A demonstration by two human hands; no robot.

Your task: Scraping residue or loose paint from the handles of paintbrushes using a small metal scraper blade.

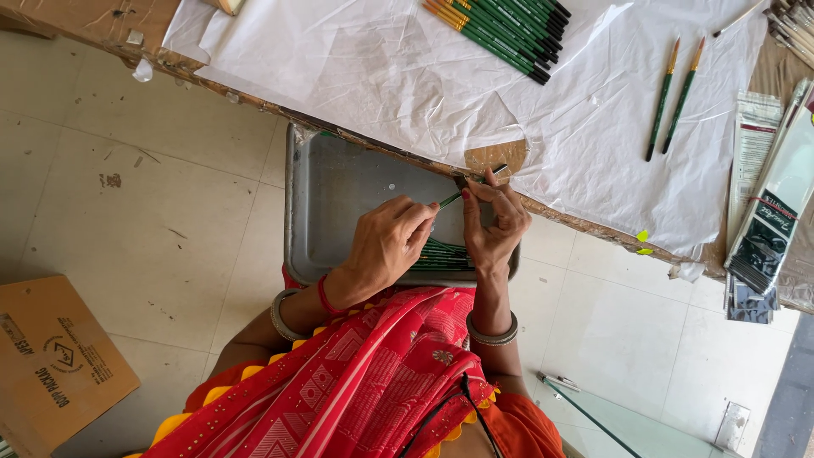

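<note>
My left hand [388, 244] and my right hand [494, 222] meet over a grey metal tray [332, 193] on my lap. Together they pinch one thin green-handled paintbrush [450, 199]; the left hand grips its handle, the right hand's fingers close around its metal-ferrule end near the table edge. Under my hands a small heap of green brush handles [443, 254] lies in the tray. On the white paper [398, 76] covering the table, a bundle of finished green brushes [502, 34] lies at the top, and two single brushes [674, 97] lie to the right.
A wooden table edge runs diagonally above the tray. Packaged brush sleeves [767, 212] lie at the right edge, more brushes [793, 30] at top right. A cardboard box [51, 360] stands on the tiled floor at lower left. A glass pane [610, 420] lies at lower right.
</note>
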